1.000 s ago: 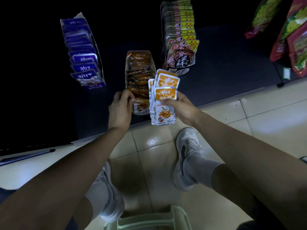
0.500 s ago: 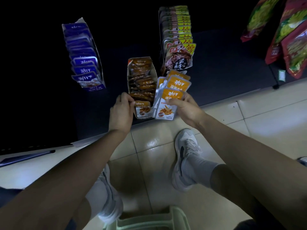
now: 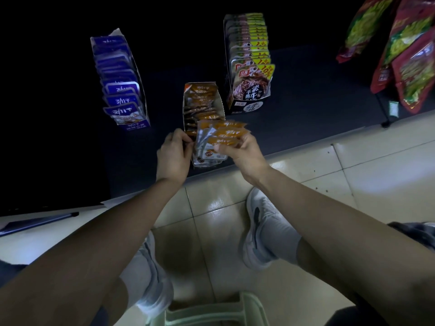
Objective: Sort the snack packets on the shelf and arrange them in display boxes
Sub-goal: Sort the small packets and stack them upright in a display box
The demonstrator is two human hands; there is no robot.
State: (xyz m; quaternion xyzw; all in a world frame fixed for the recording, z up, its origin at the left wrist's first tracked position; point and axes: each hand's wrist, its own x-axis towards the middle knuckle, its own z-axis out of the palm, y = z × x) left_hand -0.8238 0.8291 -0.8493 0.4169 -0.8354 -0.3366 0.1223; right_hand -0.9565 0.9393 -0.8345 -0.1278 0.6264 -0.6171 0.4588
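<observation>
Several packets (image 3: 227,134) sit pinched in your right hand (image 3: 239,152). Your left hand (image 3: 173,152) grips the box (image 3: 219,103); slot them in upright.

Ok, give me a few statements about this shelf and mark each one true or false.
1. The right hand holds a fan of orange packets. True.
2. The left hand grips the near end of the orange display box. True.
3. The box of blue packets stands to the right of it. False: the blue display box stands to its left.
4. The orange display box is empty. False: packets stand in it.
</observation>
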